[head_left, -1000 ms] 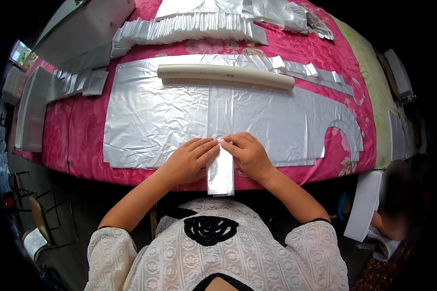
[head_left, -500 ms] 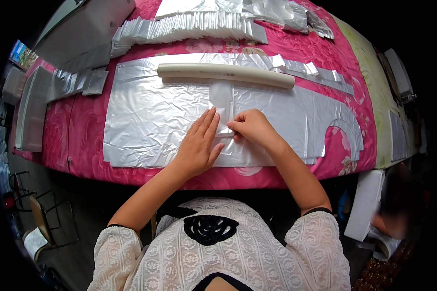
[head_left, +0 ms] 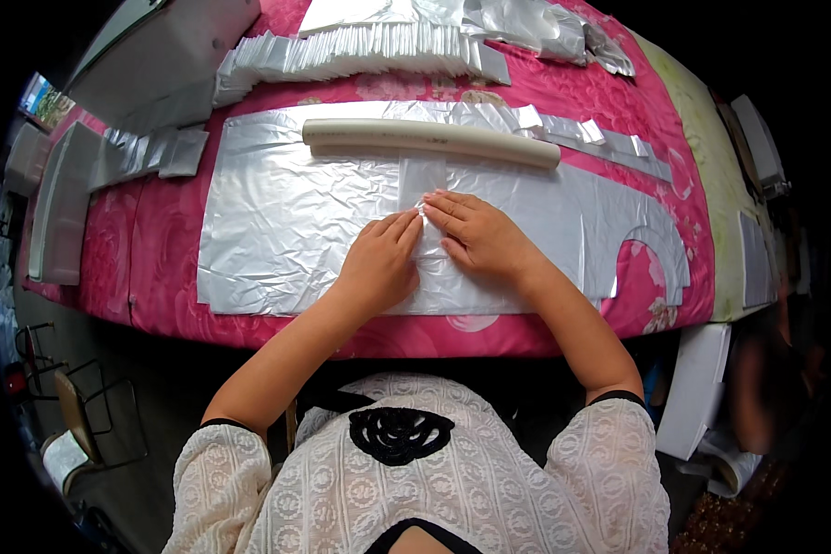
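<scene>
A stack of silvery-white plastic bags (head_left: 277, 212), with a curved handle cutout at its right end, lies flat before me. On its middle lies a narrow folded plastic bag (head_left: 422, 173), its near part covered by my fingers. My left hand (head_left: 379, 262) rests palm down on the left of this fold, fingers stretched out. From the right, my right hand (head_left: 480, 238) lies over the fold with its fingers extended, their tips almost meeting those of my left hand. A long cream tube (head_left: 429, 140) lies across the stack just beyond the folded bag.
Beyond the stack stands a long row of folded bags (head_left: 360, 54) on the pink floral tablecloth (head_left: 157, 235). More folded bags (head_left: 183, 152) and a whitish box (head_left: 60, 212) are at the left. A person's blurred arm (head_left: 755, 392) shows at the right, near a white box (head_left: 697, 392).
My right hand has gone from pinching the folded bag's edge to lying flat over it. My left hand has shifted slightly toward me. The fold's near part is now under my fingers.
</scene>
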The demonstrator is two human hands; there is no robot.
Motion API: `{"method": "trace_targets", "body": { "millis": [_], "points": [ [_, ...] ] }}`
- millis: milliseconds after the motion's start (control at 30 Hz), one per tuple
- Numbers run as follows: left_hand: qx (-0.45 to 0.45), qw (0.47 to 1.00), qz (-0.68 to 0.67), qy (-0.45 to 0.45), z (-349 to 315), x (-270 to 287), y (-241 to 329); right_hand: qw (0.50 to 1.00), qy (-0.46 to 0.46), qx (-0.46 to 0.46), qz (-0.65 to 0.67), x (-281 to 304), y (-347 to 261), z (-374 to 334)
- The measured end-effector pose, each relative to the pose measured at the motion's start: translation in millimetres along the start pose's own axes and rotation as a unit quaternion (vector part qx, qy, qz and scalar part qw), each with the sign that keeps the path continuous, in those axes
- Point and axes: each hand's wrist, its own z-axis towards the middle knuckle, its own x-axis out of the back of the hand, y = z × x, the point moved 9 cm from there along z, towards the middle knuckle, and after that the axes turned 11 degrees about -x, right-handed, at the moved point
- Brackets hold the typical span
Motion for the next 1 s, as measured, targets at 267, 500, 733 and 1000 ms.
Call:
{"method": "trace_targets", "body": {
  "millis": [267,500,733,1000],
  "points": [
    [-0.088,0.995,0.008,0.041,3,5,-2,0.996,0.033,-0.013,0.086,9,4,6],
    [-0.133,0.987,-0.082,0.043,-36,19,31,0.991,0.063,0.049,0.112,-4,-28,-37],
    [0.122,0.973,-0.194,0.027,-35,12,-3,0.934,-0.046,-0.250,0.250,-8,16,-23],
    [0.342,0.891,-0.292,0.059,-26,-3,-55,0.821,-0.192,-0.443,0.304,-40,54,-4]
  ]
}}
